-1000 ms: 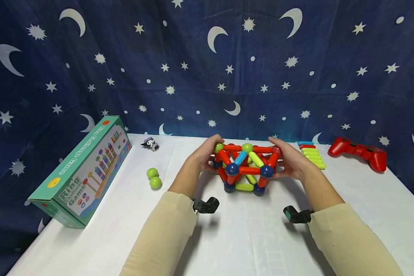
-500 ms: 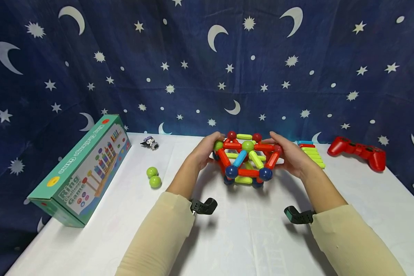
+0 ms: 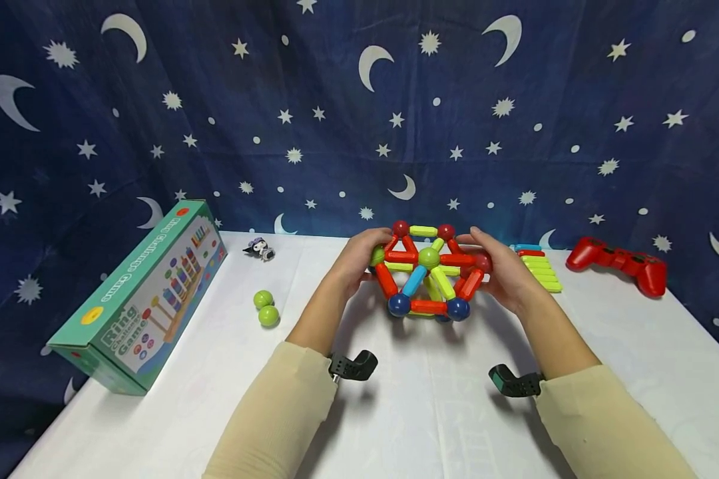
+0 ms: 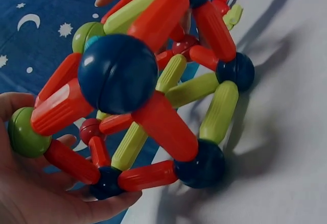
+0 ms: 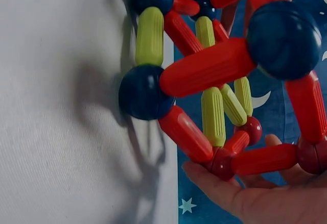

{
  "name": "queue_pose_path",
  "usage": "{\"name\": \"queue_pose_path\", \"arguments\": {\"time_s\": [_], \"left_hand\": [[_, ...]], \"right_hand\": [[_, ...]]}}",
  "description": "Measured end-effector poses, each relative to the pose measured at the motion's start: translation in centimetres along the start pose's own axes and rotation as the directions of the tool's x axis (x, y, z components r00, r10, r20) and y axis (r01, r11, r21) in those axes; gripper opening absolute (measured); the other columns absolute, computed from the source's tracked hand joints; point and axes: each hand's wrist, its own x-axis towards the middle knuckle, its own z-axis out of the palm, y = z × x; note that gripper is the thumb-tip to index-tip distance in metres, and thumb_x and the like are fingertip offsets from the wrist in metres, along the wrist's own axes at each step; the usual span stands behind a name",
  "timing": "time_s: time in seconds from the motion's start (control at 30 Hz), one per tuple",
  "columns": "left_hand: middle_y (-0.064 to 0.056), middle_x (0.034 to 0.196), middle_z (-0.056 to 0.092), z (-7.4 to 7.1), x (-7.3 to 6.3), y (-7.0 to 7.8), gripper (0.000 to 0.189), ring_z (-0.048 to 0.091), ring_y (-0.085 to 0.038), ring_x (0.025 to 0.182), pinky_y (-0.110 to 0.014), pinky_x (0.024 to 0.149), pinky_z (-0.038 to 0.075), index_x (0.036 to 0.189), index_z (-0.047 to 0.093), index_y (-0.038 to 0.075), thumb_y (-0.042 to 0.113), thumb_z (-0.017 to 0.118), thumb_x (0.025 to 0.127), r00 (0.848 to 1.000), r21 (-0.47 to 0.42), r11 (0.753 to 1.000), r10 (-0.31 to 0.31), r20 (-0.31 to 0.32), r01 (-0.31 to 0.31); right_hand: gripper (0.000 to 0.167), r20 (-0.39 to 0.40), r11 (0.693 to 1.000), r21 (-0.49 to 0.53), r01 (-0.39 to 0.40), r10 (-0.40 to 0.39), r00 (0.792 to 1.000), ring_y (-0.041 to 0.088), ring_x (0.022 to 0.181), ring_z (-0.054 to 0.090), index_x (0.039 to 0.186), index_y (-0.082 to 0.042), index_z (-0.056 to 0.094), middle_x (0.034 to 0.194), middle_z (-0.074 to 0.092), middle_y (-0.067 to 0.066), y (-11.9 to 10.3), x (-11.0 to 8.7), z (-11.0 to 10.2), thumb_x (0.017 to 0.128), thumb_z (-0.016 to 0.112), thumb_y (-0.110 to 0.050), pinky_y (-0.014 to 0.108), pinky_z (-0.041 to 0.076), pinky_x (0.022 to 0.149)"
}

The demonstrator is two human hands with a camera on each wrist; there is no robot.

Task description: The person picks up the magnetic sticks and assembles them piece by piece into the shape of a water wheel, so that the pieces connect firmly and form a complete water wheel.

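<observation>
Between both hands is a ball-and-stick magnetic building model point(image 3: 429, 307) made of red, yellow-green and light blue sticks joined by blue, green and dark red balls. My left hand point(image 3: 355, 261) grips its left side around a green ball point(image 4: 29, 132), with fingers under a blue ball in the left wrist view. My right hand point(image 3: 506, 271) grips the right side, near dark red balls point(image 5: 312, 155). The model tilts so its top faces the head camera, and its lower blue balls hang close over the white table. Parts of the fingers are hidden behind the sticks.
Two green balls point(image 3: 268, 316) and a small figurine point(image 3: 259, 249) lie to the left. A green Ring Challenge Game box point(image 3: 156, 293) stands at the far left. Behind the right hand lie several loose sticks point(image 3: 539, 269), and a red game controller point(image 3: 620, 264) sits further right.
The model has tipped forward: its back dark red balls and yellow-green stick have risen into view, and the lower blue balls have swung underneath. Both hands keep their grip.
</observation>
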Motion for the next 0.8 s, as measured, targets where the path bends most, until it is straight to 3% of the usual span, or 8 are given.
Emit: {"name": "queue_pose_path", "arguments": {"time_s": [0.07, 0.17, 0.27, 0.37, 0.47, 0.6, 0.67, 0.8], "left_hand": [[-0.007, 0.142, 0.059, 0.2, -0.2, 0.1, 0.052, 0.058, -0.024, 0.118, -0.041, 0.086, 0.052, 0.144, 0.061, 0.016, 0.037, 0.053, 0.097, 1.000, -0.023, 1.000, 0.001, -0.016, -0.002], [-0.006, 0.140, 0.061, 0.4, -0.5, 0.1, 0.050, 0.058, -0.023, 0.115, -0.041, 0.085, 0.051, 0.141, 0.063, 0.015, 0.036, 0.054, 0.097, 0.999, -0.057, 0.998, 0.008, -0.044, -0.010], [-0.005, 0.138, 0.062, 0.5, -0.7, 0.0, 0.048, 0.058, -0.023, 0.115, -0.043, 0.087, 0.051, 0.138, 0.066, 0.016, 0.037, 0.055, 0.096, 0.997, -0.072, 0.997, 0.018, -0.076, -0.024], [-0.007, 0.137, 0.063, 0.5, -0.9, -0.1, 0.048, 0.058, -0.027, 0.120, -0.048, 0.093, 0.053, 0.137, 0.067, 0.015, 0.037, 0.057, 0.095, 0.995, -0.094, 0.995, 0.032, -0.098, -0.041], [-0.007, 0.139, 0.062, 0.6, -0.9, -0.2, 0.049, 0.056, -0.030, 0.128, -0.049, 0.103, 0.051, 0.138, 0.066, 0.014, 0.035, 0.056, 0.095, 0.992, -0.119, 0.990, 0.062, -0.110, -0.075], [-0.007, 0.144, 0.060, 0.8, -1.1, -0.2, 0.049, 0.052, -0.028, 0.135, -0.045, 0.112, 0.046, 0.140, 0.064, 0.012, 0.032, 0.055, 0.097, 0.986, -0.146, 0.980, 0.113, -0.125, -0.131], [-0.007, 0.145, 0.060, 0.8, -1.2, -0.2, 0.048, 0.052, -0.028, 0.136, -0.044, 0.114, 0.045, 0.139, 0.065, 0.011, 0.031, 0.054, 0.097, 0.983, -0.161, 0.976, 0.128, -0.134, -0.149], [-0.007, 0.143, 0.061, 0.8, -1.3, -0.4, 0.046, 0.053, -0.027, 0.132, -0.044, 0.112, 0.047, 0.137, 0.067, 0.013, 0.030, 0.055, 0.096, 0.976, -0.206, 0.962, 0.150, -0.157, -0.181]], "right_hand": [[0.085, -0.015, 1.000, 0.023, 0.010, -0.009, 1.000, 0.028, 0.133, 0.046, 0.162, -0.013, 0.033, 0.169, 0.029, 0.013, 0.0, -0.3, 0.2, 0.100, 0.044, -0.069, 0.022, 0.057, 0.088], [0.083, -0.037, 0.999, 0.028, 0.029, -0.028, 0.999, 0.027, 0.133, 0.046, 0.161, -0.013, 0.034, 0.168, 0.029, 0.014, -0.1, -0.7, 0.6, 0.100, 0.044, -0.068, 0.029, 0.056, 0.098], [0.082, -0.050, 0.998, 0.046, 0.041, -0.039, 0.998, 0.028, 0.138, 0.044, 0.162, -0.013, 0.033, 0.168, 0.029, 0.014, -0.2, -1.0, 1.0, 0.101, 0.045, -0.066, 0.040, 0.046, 0.113], [0.079, -0.058, 0.996, 0.081, 0.047, -0.042, 0.997, 0.028, 0.142, 0.041, 0.161, -0.013, 0.032, 0.168, 0.029, 0.014, -0.1, -1.1, 1.2, 0.102, 0.047, -0.062, 0.049, 0.037, 0.121], [0.063, -0.082, 0.989, 0.131, 0.066, -0.056, 0.995, 0.024, 0.139, 0.042, 0.153, -0.018, 0.042, 0.162, 0.036, 0.011, 0.0, -1.3, 1.3, 0.103, 0.049, -0.056, 0.039, 0.042, 0.118], [0.036, -0.134, 0.972, 0.201, 0.123, -0.097, 0.986, 0.017, 0.130, 0.045, 0.132, -0.026, 0.055, 0.143, 0.047, 0.002, 0.0, -1.6, 1.6, 0.104, 0.052, -0.049, 0.017, 0.052, 0.099], [0.034, -0.153, 0.965, 0.219, 0.147, -0.115, 0.982, 0.016, 0.130, 0.044, 0.131, -0.026, 0.055, 0.141, 0.046, 0.000, 0.1, -1.7, 1.9, 0.104, 0.052, -0.047, 0.014, 0.052, 0.094], [0.043, -0.180, 0.955, 0.236, 0.178, -0.137, 0.974, 0.018, 0.142, 0.036, 0.143, -0.024, 0.050, 0.157, 0.035, 0.006, 0.2, -2.0, 2.3, 0.105, 0.049, -0.045, 0.017, 0.050, 0.101]]}}
